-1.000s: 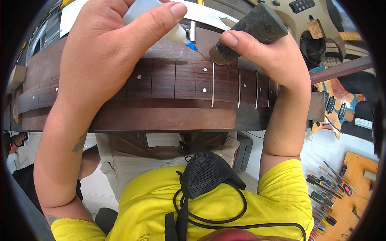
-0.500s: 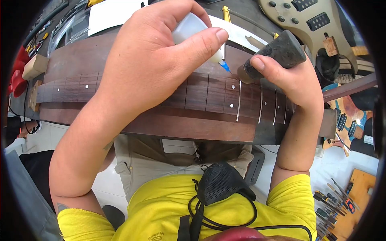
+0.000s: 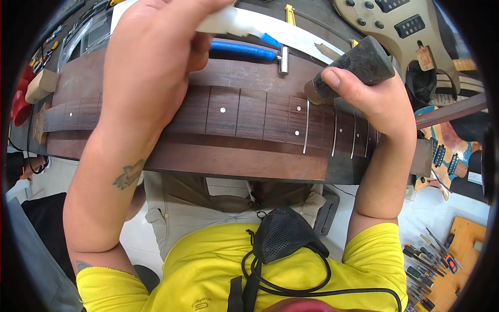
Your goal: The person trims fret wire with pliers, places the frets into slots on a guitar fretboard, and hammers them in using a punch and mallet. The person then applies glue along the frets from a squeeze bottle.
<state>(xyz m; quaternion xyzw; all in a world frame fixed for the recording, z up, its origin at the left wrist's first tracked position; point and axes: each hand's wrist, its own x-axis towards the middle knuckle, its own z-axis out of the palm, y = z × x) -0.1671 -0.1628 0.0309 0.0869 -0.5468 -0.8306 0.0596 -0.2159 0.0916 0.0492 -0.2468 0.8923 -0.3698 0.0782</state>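
Observation:
My left hand [image 3: 156,57] is closed round a translucent bottle [image 3: 228,22] with a blue tip, raised above the back edge of a dark wooden fretboard [image 3: 252,112]. My right hand [image 3: 366,96] grips a dark tapered block [image 3: 364,65]; its narrow end rests at the fretboard's upper edge, by the top of a metal fret [image 3: 306,127]. More frets stand to the right, while the slots to the left hold none. Behind the fretboard lies a small hammer [image 3: 284,61] with a blue handle, partly hidden by my left hand.
A guitar body [image 3: 400,26] lies at the back right, a colourful one [image 3: 442,151] below it. White paper [image 3: 260,23] and a yellow tool [image 3: 290,15] are behind. Files and screwdrivers [image 3: 429,260] lie at lower right. Another person's arm [image 3: 36,162] shows at far left.
My left hand has lifted the bottle back and leftward, away from the fret, uncovering the blue-handled hammer. My right hand keeps the block at the fretboard's edge.

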